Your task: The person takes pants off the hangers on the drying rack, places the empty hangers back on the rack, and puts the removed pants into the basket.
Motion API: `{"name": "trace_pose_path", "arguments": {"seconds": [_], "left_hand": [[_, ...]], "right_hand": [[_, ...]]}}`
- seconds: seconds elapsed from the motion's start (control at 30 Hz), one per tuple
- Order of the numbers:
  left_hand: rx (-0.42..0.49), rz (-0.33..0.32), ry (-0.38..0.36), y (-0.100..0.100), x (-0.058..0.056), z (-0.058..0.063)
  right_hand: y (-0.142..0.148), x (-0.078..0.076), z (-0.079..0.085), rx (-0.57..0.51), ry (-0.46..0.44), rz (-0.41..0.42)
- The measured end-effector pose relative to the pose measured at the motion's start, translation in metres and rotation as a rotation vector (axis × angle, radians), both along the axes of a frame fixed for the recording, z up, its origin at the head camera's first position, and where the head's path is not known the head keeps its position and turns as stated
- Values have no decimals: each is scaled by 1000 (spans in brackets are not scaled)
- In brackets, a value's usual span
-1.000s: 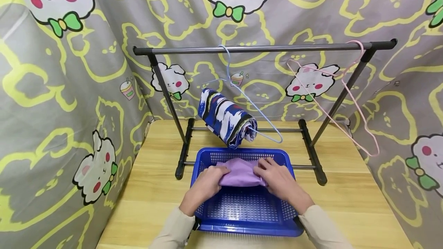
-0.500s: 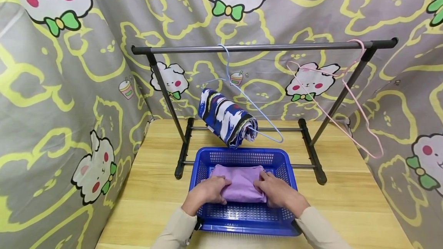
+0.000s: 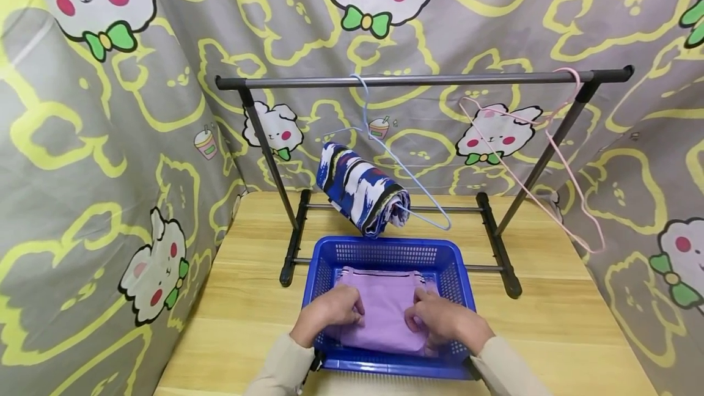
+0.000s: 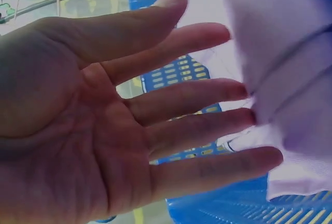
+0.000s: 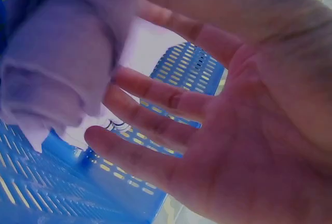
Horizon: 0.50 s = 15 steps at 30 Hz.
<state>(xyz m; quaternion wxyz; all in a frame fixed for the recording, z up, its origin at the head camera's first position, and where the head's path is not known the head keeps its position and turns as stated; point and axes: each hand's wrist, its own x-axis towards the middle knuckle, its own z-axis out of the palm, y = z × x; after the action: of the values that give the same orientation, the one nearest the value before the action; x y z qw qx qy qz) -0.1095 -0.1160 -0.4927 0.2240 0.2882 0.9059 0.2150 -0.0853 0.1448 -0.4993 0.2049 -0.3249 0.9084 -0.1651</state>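
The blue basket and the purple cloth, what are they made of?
The blue basket looks like smooth, slightly shiny plastic: it has neat rows of slots and light glints off it. The purple cloth looks like soft, matte fabric, because it bends into folds and wrinkles. I can't tell which kind.

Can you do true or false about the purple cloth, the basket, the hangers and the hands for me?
1. The purple cloth is in the blue basket. True.
2. The pink hanger hangs from the bar. True.
3. The pink hanger has clothes on it. False: it is bare.
4. The striped cloth is on the blue hanger. True.
5. Both hands are up on the bar. False: the left hand and right hand touch the purple cloth.
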Motion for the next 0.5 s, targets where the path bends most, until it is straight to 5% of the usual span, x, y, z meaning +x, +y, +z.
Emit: {"name": "trace_pose_path", "arguments": {"seconds": [0.33, 0.5], "left_hand": [[-34, 23, 4, -2, 2, 1], [-25, 21, 2, -5, 1, -2]], "right_hand": [[-1, 5, 2, 31, -104, -45], [4, 4, 3, -56, -128, -74]]}}
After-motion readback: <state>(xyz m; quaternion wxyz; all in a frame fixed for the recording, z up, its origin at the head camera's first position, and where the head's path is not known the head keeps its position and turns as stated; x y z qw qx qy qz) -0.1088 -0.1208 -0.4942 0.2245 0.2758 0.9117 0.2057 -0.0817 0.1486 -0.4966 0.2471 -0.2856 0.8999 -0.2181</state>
